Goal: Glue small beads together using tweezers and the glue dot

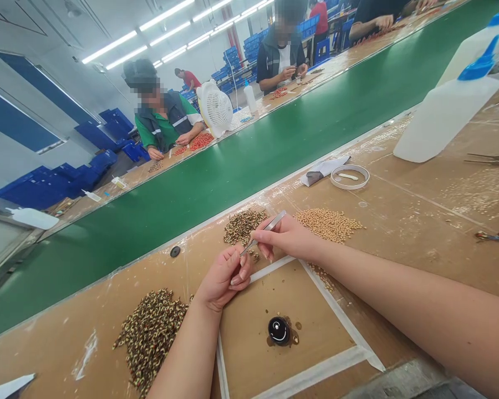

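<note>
Head view: at the middle of the frame, our right hand [283, 239] grasps a pair of metal tweezers [275, 221], slanted down and leftward to our left hand [228, 276]. Our left thumb and fingertips are pinched together at the tweezers' tip; whatever sits between them is too small for us to tell. Just behind our hands lie a pile of dark mottled pieces [242, 226] and, right of it, a pile of tan pieces [329, 224]. A larger mottled heap [152, 335] fills the lower left. At lower centre, a small round pot of dark liquid [278, 331] stands inside a white-taped square [316, 382], with brown stains beside it.
</note>
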Demonstrator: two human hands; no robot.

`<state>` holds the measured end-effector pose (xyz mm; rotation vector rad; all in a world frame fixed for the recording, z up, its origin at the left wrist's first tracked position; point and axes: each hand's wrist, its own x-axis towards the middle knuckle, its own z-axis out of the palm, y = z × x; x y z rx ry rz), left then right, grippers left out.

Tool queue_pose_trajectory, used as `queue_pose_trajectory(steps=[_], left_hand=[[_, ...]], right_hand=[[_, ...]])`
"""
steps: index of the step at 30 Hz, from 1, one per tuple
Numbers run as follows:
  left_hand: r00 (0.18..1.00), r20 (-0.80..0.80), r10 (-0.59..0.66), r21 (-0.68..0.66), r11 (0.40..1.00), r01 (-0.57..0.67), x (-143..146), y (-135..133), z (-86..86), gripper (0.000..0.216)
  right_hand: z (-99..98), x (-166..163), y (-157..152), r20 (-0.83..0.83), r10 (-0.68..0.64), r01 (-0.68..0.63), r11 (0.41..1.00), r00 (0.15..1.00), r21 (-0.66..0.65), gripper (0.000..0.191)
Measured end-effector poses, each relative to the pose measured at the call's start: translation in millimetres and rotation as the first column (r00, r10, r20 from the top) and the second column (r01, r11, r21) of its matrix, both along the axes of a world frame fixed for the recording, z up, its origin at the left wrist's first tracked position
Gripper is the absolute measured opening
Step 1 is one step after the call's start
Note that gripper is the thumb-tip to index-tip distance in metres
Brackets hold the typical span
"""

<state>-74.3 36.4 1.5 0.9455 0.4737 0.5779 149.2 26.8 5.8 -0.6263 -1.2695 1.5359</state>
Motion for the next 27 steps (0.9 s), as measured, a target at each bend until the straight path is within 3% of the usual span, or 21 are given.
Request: queue_pose_trajectory(steps=[17,27], left_hand=[[0.999,-0.028,-0.026,0.013,1.0,0.026,0.8,-1.9,1.4,0.038],[0.994,-0.029,-0.102,0.026,0.994,0.103,-0.1,-2.1,1.3,0.04]], right_hand=[[0.3,2.4,0.5,-0.02,0.073,-0.074,0.996,0.997,-0.052,0.045],[1.1,4.4,-1.1,-0.014,0.121,-0.122,0.991,0.993,-0.054,0.047]])
